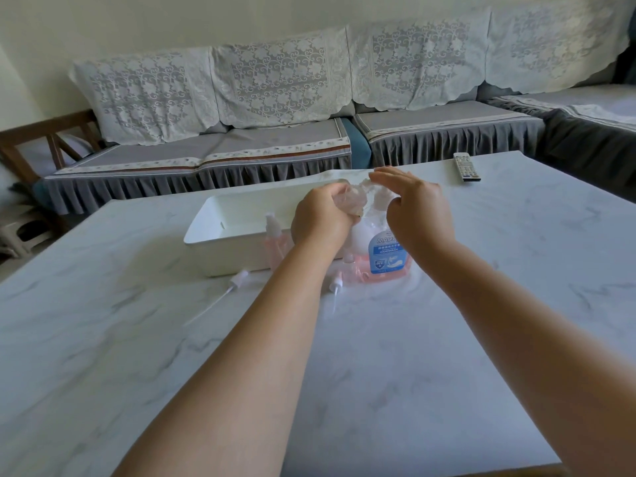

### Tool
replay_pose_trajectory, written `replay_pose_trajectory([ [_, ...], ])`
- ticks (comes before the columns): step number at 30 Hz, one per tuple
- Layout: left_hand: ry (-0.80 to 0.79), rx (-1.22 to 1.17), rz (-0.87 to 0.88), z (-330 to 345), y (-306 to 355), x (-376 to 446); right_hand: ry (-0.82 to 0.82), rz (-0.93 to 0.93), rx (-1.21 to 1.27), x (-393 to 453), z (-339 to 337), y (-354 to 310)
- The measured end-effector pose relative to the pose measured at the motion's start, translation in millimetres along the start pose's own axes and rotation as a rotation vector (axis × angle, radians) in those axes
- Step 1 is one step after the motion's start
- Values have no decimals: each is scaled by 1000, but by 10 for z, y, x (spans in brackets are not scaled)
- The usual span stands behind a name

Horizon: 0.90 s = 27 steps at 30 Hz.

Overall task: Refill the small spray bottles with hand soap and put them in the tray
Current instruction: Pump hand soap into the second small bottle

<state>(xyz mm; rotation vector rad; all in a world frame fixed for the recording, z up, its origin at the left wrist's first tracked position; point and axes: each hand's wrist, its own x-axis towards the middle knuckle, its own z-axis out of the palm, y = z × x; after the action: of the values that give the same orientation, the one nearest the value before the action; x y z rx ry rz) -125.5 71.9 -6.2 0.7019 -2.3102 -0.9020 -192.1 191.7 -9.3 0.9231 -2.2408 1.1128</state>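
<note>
Head view: hand soap bottle (382, 256), clear plastic with pink liquid low inside, blue label reading "HANDWASH" under a partly hidden "MAD…", stands on the grey-veined marble-look table (447, 339) just right of the white rectangular plastic tray (220, 232). Left hand (323, 218) grips a small clear spray bottle (349, 201) at the pump's spout; right hand (413, 208) lies flat on the pump head, fingers straight. Another pink spray bottle (275, 242) stands against the tray's front wall, two white sprayer tops (237, 280) with dip tubes lie on the table, a grey remote (466, 166) far right.
</note>
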Motion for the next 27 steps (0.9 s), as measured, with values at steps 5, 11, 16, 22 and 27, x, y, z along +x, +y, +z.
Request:
replay_pose_trajectory([
  [5,19,-44,12,-35,50,11,-13,21,7,77,-153,-61],
  [11,21,-26,31,-52,57,2,2,-1,-13,72,-94,-45],
  [16,22,29,7,-29,45,-3,43,-5,19,-18,18,23],
  [22,-1,61,-29,7,15,-25,48,7,28,-82,105,57],
  [27,28,22,-21,-20,38,27,-5,13,38,32,-48,-40],
])
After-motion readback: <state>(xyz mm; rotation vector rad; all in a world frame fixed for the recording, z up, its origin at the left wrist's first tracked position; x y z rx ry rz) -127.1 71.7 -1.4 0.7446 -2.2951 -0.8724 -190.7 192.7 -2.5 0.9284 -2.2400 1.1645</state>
